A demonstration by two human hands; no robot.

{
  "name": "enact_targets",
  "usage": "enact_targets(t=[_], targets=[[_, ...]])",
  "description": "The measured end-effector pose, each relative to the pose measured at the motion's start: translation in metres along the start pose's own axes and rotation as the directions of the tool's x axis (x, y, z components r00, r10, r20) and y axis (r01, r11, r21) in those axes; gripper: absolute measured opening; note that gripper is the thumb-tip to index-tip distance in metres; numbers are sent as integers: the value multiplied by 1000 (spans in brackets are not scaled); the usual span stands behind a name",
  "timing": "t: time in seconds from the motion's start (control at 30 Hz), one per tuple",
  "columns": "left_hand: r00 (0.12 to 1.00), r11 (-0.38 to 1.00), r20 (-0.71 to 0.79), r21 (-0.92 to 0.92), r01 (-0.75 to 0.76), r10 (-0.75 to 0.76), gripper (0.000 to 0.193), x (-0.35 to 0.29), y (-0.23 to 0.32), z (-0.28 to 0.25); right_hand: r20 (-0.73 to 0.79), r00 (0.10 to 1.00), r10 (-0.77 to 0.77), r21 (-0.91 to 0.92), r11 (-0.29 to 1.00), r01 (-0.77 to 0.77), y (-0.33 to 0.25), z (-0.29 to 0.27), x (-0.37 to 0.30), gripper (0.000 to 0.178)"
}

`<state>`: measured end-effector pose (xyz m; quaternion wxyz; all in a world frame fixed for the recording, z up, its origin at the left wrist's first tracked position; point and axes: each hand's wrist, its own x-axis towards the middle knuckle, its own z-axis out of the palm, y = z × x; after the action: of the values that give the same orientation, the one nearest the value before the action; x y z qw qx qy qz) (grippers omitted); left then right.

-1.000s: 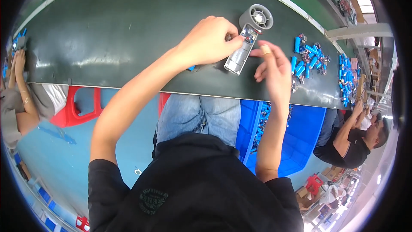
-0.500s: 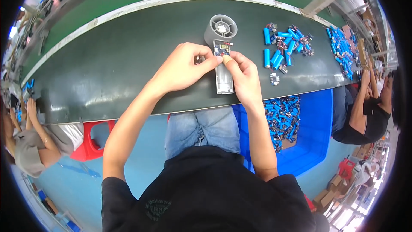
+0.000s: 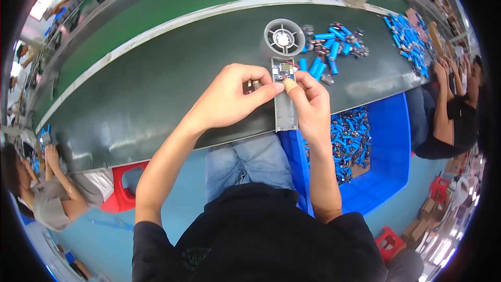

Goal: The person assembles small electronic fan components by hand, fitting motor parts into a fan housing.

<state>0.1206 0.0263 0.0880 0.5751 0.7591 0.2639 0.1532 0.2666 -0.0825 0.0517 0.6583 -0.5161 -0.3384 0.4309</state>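
A grey handheld fan stands out over the bench, its round head pointing away from me and its handle open toward me. A small circuit board with a tiny display sits in the handle's upper part. My left hand is closed, thumb tip pressed at the board's lower edge and fingers curled at the handle's left side. My right hand grips the right side, its thumb, wrapped in a yellowish band, on the same spot. Small electronic parts show through the gap in my left hand; whether it holds them is unclear.
Blue cylindrical cells with small boards lie behind and right of the fan. A larger heap is farther right. A blue bin of such cells stands below the bench edge. Co-workers sit at left and right.
The view has shifted, so the bench and the fan appear lower and the fan farther right. Both hands keep their hold, thumbs still together at the board's lower edge.
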Motion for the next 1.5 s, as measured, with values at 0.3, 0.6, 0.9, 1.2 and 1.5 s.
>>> enact_targets(t=[0.3,0.6,0.9,1.2,1.5], targets=[[980,987,180,-149,-54,80,15,51,37,51,-156,988,-17,167,985,43,-45,-95,-18,25],[822,844,557,-492,212,118,22,181,65,194,-649,731,-211,-190,975,113,-82,-282,-11,28],[917,806,360,-586,81,169,19,303,34,311,-683,675,-280,-365,931,17,-116,-433,65,20],[909,795,408,-577,185,84,18,302,35,316,-724,611,-320,-493,860,-134,-120,-615,124,32],[904,824,422,-534,191,64,19,300,39,312,-743,620,-251,-439,882,-170,-126,-683,153,27]])
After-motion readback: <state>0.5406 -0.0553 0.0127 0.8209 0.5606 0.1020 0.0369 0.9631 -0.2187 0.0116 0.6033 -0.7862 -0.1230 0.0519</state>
